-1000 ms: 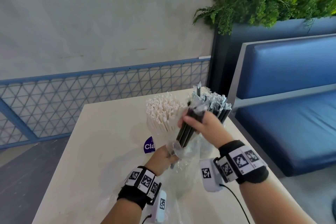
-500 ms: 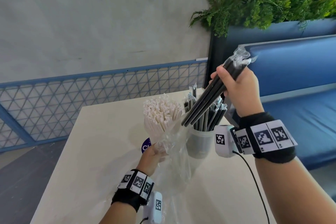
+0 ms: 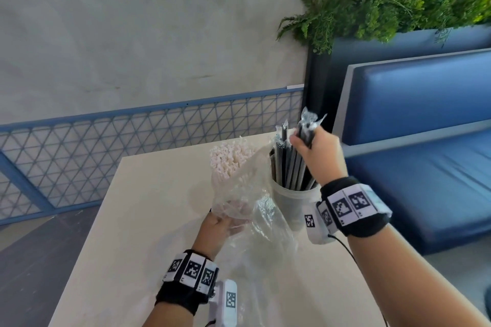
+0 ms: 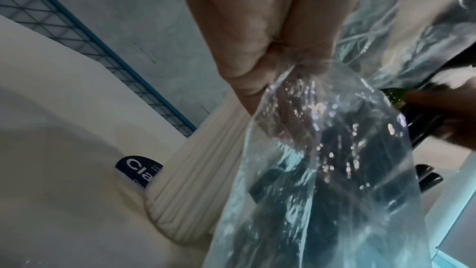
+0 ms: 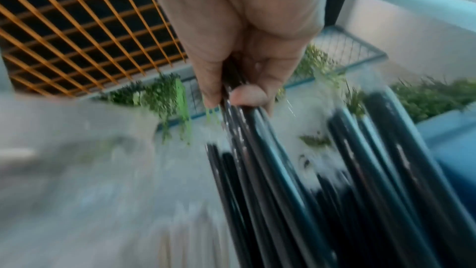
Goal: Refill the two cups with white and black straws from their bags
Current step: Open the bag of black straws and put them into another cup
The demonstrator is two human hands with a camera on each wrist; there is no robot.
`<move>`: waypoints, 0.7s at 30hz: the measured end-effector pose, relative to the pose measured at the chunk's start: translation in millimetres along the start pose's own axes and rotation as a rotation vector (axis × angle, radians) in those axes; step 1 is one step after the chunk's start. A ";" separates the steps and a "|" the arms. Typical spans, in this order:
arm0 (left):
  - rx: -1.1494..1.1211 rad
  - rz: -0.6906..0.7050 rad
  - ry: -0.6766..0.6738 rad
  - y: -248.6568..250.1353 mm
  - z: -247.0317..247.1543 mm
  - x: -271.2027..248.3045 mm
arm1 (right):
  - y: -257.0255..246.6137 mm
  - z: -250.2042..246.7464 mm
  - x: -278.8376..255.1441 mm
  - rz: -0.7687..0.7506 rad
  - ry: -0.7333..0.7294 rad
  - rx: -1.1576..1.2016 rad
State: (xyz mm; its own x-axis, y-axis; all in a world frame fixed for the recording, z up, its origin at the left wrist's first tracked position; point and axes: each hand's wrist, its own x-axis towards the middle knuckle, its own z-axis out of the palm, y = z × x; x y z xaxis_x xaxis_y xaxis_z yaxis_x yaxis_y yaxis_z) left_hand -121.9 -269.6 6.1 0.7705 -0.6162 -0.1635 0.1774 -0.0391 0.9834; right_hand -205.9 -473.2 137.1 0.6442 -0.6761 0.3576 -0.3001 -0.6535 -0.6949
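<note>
Right hand [image 3: 316, 151] grips glossy black straws [image 3: 292, 167] over 1 translucent cup [image 3: 289, 204]; left hand [image 3: 215, 231] pinches 1 crinkled clear bag [image 3: 255, 210] beside ribbed white straws [image 3: 228, 159].

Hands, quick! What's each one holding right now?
Left hand: gripping the clear plastic bag.
Right hand: gripping a bunch of black straws over their cup.

Bright daylight; rt wrist view motion-blurred

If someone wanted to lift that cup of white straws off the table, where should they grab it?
Probably low on the cup of white straws, around its body, coming from the left: the straws fan out above, the clear bag drapes its near side, and the black-straw cup stands close on its right.
</note>
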 end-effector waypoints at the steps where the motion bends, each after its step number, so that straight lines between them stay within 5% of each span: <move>1: -0.018 0.016 0.003 2.0 1.2 -2.1 | 5.3 9.5 -3.2 0.035 -0.047 -0.035; 9: -0.079 0.090 -0.006 13.1 4.8 -21.7 | 34.9 46.7 -27.4 0.168 -0.202 -0.043; 15: -0.298 0.156 0.137 7.9 -13.5 -33.2 | 42.9 45.8 -89.5 -0.186 0.301 0.323; 17: -0.362 0.171 0.194 4.0 -21.2 -35.4 | 49.5 55.2 -111.8 -0.062 0.144 0.444; 21: -0.432 0.154 0.261 -8.3 -30.9 -38.7 | 64.6 81.8 -136.0 0.302 -0.426 0.563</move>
State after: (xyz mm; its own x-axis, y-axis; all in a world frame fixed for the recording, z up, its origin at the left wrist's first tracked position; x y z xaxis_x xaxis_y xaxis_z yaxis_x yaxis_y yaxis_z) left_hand -134.2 -221.1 1.8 0.9247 -0.3704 -0.0882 0.2440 0.3984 0.8842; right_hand -255.3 -395.6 -7.5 0.8410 -0.5334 -0.0901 -0.1760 -0.1123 -0.9780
